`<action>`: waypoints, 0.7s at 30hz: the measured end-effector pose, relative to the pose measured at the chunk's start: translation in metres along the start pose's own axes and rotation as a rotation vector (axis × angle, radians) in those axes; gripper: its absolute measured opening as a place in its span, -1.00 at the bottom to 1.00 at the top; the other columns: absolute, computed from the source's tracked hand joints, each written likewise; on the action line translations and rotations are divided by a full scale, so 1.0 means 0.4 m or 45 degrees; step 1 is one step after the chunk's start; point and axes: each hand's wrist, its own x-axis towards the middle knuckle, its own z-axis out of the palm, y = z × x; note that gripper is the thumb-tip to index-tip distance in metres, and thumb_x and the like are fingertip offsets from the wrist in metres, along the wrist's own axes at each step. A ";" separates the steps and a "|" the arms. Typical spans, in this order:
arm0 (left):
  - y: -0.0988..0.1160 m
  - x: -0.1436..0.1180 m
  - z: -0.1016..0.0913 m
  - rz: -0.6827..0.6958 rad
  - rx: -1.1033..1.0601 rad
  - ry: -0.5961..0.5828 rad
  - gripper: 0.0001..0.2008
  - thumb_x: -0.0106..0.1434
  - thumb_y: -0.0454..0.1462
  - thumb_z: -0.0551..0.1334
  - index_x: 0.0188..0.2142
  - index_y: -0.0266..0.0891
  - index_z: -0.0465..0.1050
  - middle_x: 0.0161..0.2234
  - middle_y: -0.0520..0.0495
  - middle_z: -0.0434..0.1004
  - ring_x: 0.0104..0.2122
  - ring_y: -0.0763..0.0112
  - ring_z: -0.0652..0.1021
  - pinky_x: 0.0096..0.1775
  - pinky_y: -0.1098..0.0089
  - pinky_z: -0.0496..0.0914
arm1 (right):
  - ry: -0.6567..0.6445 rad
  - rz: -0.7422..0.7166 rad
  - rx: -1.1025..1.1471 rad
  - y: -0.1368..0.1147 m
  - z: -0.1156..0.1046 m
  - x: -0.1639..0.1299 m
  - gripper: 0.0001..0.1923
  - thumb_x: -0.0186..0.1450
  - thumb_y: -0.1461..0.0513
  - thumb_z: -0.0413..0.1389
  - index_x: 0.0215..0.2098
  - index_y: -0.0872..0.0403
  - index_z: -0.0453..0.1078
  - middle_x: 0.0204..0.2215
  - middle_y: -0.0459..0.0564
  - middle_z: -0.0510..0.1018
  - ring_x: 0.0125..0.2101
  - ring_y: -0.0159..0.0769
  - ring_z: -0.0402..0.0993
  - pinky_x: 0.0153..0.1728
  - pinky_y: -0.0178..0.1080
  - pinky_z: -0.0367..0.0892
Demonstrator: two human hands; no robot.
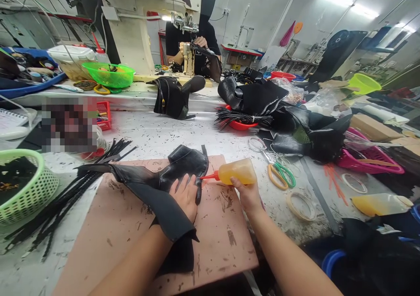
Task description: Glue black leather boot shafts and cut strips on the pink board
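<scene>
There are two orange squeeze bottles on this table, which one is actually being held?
The squeeze bottle with the red nozzle, gripped in the right hand beside the black leather piece. The other bottle lies untouched far right.

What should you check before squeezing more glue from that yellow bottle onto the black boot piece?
1. Left hand pressed flat on the black leather boot upper: ok.
2. Right hand gripping the yellow glue bottle: ok.
3. Red nozzle pointing at the edge of the leather, right beside it: ok.
4. Whether the nozzle tip actually touches the leather: cannot tell.
5. Leather lying over the pink work board, not the bare table: ok.
6. Left fingers out of the nozzle's way: not ok, they lie very close to the tip.
</scene>
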 end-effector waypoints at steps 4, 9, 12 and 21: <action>0.002 -0.004 0.011 -0.018 -0.004 0.034 -0.63 0.13 -0.50 -0.06 -0.26 -0.24 0.46 -0.04 -0.15 0.50 0.00 0.12 0.45 -0.03 0.07 0.28 | -0.032 -0.003 -0.028 -0.006 -0.006 0.000 -0.49 -0.10 0.10 0.31 -0.22 0.04 0.28 -0.37 -0.05 0.50 -0.34 -0.19 0.45 -0.37 -0.13 0.44; 0.002 -0.011 0.036 -0.053 -0.005 0.095 -0.60 0.13 -0.49 -0.08 -0.22 -0.25 0.46 -0.04 -0.18 0.50 0.02 0.12 0.43 0.00 0.04 0.23 | -0.019 -0.008 -0.073 -0.009 -0.010 -0.007 -0.40 -0.12 0.13 0.33 -0.14 0.05 0.26 -0.29 -0.02 0.47 -0.30 -0.19 0.43 -0.29 -0.11 0.42; 0.002 -0.015 0.044 -0.059 -0.019 0.102 -0.61 0.13 -0.49 -0.07 -0.22 -0.22 0.46 -0.03 -0.16 0.49 0.04 0.15 0.40 0.02 0.05 0.22 | -0.011 -0.009 -0.106 -0.014 -0.011 -0.015 -0.36 -0.16 0.13 0.34 -0.13 0.05 0.25 -0.29 -0.01 0.45 -0.30 -0.19 0.42 -0.28 -0.11 0.41; 0.004 -0.014 0.043 -0.097 -0.055 0.065 -0.63 0.11 -0.47 -0.05 -0.26 -0.23 0.47 -0.02 -0.18 0.48 0.07 0.13 0.38 0.04 0.05 0.21 | 0.007 -0.004 -0.113 -0.009 -0.026 -0.046 -0.38 -0.14 0.12 0.33 -0.14 0.05 0.25 -0.31 -0.02 0.45 -0.32 -0.21 0.42 -0.28 -0.12 0.41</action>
